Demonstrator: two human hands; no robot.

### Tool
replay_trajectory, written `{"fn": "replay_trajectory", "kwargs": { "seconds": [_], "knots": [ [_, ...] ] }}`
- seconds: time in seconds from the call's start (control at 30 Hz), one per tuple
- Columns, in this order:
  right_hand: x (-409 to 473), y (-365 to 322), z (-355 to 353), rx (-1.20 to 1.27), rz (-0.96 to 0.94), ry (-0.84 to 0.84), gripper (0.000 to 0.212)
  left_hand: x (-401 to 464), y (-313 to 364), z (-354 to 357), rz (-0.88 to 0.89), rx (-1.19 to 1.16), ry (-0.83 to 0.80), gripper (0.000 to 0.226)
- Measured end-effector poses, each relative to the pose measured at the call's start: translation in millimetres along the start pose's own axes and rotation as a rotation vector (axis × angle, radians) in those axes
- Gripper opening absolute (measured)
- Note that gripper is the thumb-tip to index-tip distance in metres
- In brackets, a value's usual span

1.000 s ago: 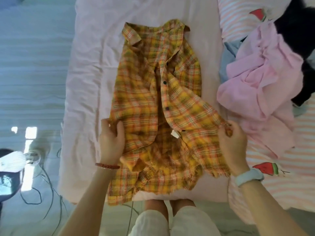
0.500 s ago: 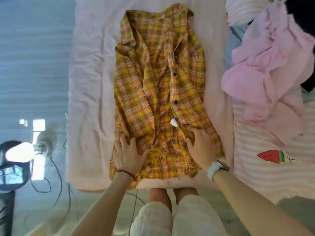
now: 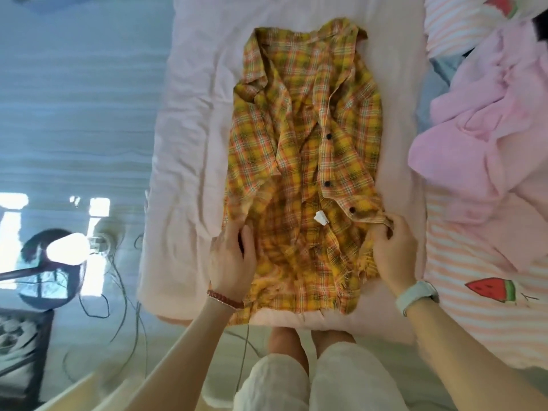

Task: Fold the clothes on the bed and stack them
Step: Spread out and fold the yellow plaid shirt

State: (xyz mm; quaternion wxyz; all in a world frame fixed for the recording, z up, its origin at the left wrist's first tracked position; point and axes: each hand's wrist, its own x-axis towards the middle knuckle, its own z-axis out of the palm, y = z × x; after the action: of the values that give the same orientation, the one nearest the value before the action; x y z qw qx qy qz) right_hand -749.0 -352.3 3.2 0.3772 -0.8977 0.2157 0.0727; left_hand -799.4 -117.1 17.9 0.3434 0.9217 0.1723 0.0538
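At the near edge of the bed [image 3: 184, 161], the left hand [image 3: 232, 262] pinches the shirt's [image 3: 302, 161] left hem side, and the right hand [image 3: 391, 250] grips its right front corner. The shirt lies lengthwise between them, collar far. A pink pile [image 3: 486, 137] sits right.

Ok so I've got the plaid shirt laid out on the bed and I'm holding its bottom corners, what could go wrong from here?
The plaid shirt is unbuttoned and its front panels lie rumpled and overlapped, so folding now would likely lock in creases. Your left hand and right hand grip only the hem corners; pulling could drag the collar askew. The hem lies near the bed's edge, so it may slip off. The pink clothes pile sits close on the right and could get caught in a fold.
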Motion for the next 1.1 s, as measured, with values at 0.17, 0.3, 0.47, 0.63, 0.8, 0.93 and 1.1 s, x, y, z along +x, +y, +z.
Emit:
{"fn": "replay_trajectory", "kwargs": {
  "seconds": [0.17,0.3,0.47,0.63,0.8,0.93,1.1],
  "knots": [
    [-8,-34,-28,0.255,-0.172,-0.048,0.024,-27,33,27,0.552,0.137,-0.711,0.038],
    [-26,-15,-15,-0.225,-0.128,-1.019,0.047,-28,6,48,0.065,0.432,-1.303,0.038],
    [-27,24,2,-0.208,-0.072,-0.893,0.035,-16,-17,46,-0.327,0.237,-0.363,0.034],
    [13,45,9,-0.143,0.038,-0.157,0.041,7,-42,52,-0.852,-0.046,-0.425,0.081],
    [16,50,22,0.171,0.441,-0.434,0.035,6,-34,51,-0.764,-0.232,-0.243,0.023],
    [12,37,-1,0.111,0.253,-0.103,0.027,9,-15,18,-0.489,-0.079,0.024,0.022],
    [29,28,-54,-0.186,0.059,0.163,0.02,22,-19,-6,-0.431,0.279,-0.079,0.061]
  ]
}}
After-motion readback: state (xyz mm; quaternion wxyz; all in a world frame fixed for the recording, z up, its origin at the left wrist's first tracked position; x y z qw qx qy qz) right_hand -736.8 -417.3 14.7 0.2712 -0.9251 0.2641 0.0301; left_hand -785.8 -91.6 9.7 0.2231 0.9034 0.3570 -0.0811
